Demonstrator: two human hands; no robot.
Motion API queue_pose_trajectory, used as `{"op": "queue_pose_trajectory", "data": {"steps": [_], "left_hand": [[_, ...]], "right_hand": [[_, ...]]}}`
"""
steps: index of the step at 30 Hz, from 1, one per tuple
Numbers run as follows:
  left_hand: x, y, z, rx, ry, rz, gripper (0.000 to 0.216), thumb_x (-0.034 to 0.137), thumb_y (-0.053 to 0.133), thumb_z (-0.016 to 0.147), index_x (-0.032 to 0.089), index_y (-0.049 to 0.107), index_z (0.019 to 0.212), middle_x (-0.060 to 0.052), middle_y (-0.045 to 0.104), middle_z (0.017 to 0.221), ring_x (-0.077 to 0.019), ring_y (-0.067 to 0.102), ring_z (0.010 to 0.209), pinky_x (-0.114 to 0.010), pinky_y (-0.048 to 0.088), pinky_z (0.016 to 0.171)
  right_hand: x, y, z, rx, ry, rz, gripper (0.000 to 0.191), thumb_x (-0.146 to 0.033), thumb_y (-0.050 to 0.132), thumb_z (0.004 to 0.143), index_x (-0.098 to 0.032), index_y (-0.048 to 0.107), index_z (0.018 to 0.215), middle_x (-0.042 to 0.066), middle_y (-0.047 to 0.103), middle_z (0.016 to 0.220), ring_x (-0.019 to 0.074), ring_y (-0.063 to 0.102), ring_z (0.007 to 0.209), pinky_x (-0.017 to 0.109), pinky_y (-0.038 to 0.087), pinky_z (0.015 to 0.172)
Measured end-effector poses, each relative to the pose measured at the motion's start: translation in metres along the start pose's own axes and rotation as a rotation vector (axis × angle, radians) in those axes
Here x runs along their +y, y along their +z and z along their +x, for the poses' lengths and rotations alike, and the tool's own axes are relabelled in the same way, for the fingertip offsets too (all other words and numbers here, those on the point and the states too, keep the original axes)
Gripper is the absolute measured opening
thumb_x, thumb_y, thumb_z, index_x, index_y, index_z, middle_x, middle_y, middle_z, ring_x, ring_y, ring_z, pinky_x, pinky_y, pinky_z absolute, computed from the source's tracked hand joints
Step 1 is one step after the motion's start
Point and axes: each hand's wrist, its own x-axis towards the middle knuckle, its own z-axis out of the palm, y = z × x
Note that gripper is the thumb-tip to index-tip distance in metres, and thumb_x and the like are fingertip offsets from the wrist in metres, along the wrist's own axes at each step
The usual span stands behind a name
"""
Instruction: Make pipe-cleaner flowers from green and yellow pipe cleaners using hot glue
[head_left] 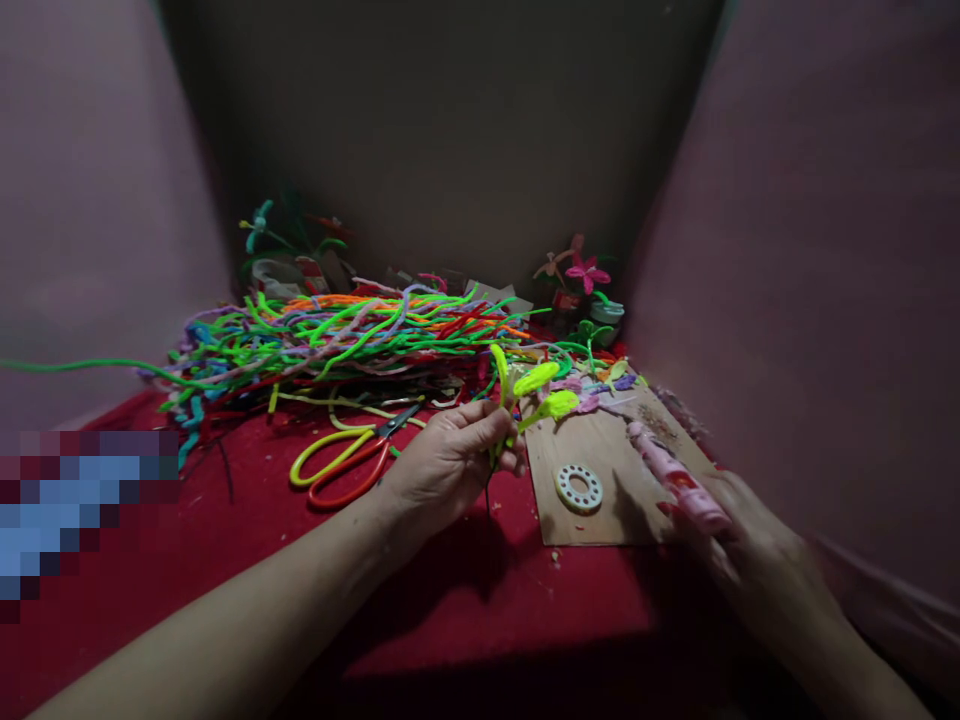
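My left hand is closed in a pinch on a pipe-cleaner flower with bright yellow looped petals. Below the fingers a thin dark stem hangs down. At the right, my right hand is wrapped round a pink glue gun, its nozzle pointing up and left over a wooden board. Part of that grip is hidden behind the glue gun. On the board lies a pale round disc with holes. Just left of my left hand rest scissors with one yellow and one red handle.
A big heap of coloured pipe cleaners spreads across the back of the red cloth. Finished-looking flowers, among them a pink flower, stand behind it by the dark back wall. Small pipe-cleaner pieces lie at the board's far edge.
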Motion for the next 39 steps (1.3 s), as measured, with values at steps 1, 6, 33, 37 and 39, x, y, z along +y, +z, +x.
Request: {"op": "queue_pose_trajectory", "data": {"steps": [1, 6, 33, 37, 39], "left_hand": [[0.000, 0.000, 0.000, 0.000, -0.003, 0.002, 0.014, 0.021, 0.070, 0.069, 0.010, 0.061, 0.072, -0.001, 0.058, 0.063, -0.0076, 0.054, 0.052, -0.020, 0.045, 0.052], [0.000, -0.002, 0.001, 0.009, -0.019, 0.012, 0.014, 0.021, 0.069, 0.070, 0.011, 0.060, 0.072, -0.001, 0.059, 0.061, -0.0078, 0.055, 0.052, -0.020, 0.045, 0.053], [-0.003, 0.009, -0.012, -0.008, -0.102, -0.120, 0.018, 0.023, 0.071, 0.068, 0.010, 0.063, 0.076, -0.001, 0.059, 0.064, -0.0061, 0.051, 0.049, -0.021, 0.044, 0.055], [-0.004, 0.008, -0.009, 0.031, -0.058, -0.022, 0.018, 0.025, 0.071, 0.067, 0.011, 0.063, 0.074, -0.002, 0.059, 0.068, -0.0084, 0.053, 0.055, -0.023, 0.041, 0.057], [-0.005, 0.006, -0.008, 0.078, 0.011, 0.081, 0.017, 0.026, 0.070, 0.068, 0.011, 0.064, 0.072, -0.002, 0.059, 0.067, -0.0097, 0.053, 0.059, -0.023, 0.040, 0.059]], "right_hand": [[0.009, 0.002, -0.002, -0.018, 0.017, -0.115, 0.033, -0.037, 0.038, 0.087, -0.014, 0.059, 0.099, 0.013, 0.062, 0.088, 0.0245, 0.062, 0.070, 0.032, 0.047, 0.053], [0.039, 0.008, 0.000, -0.220, 0.173, -0.316, 0.034, -0.036, 0.038, 0.086, -0.013, 0.057, 0.104, 0.012, 0.056, 0.092, 0.0218, 0.061, 0.064, 0.030, 0.043, 0.047], [-0.134, 0.027, 0.077, -0.098, 0.604, 1.938, 0.005, -0.022, 0.070, 0.066, -0.017, 0.069, 0.068, 0.001, 0.063, 0.064, 0.0104, 0.053, 0.053, 0.023, 0.041, 0.049], [-0.128, 0.021, 0.076, 0.087, 0.520, 1.699, 0.012, -0.020, 0.069, 0.068, -0.017, 0.064, 0.058, -0.004, 0.053, 0.053, 0.0079, 0.046, 0.053, 0.022, 0.039, 0.053], [-0.126, 0.015, 0.076, 0.180, 0.461, 1.527, 0.010, -0.019, 0.069, 0.068, -0.018, 0.065, 0.060, -0.004, 0.051, 0.054, 0.0070, 0.044, 0.055, 0.021, 0.039, 0.056]]}}
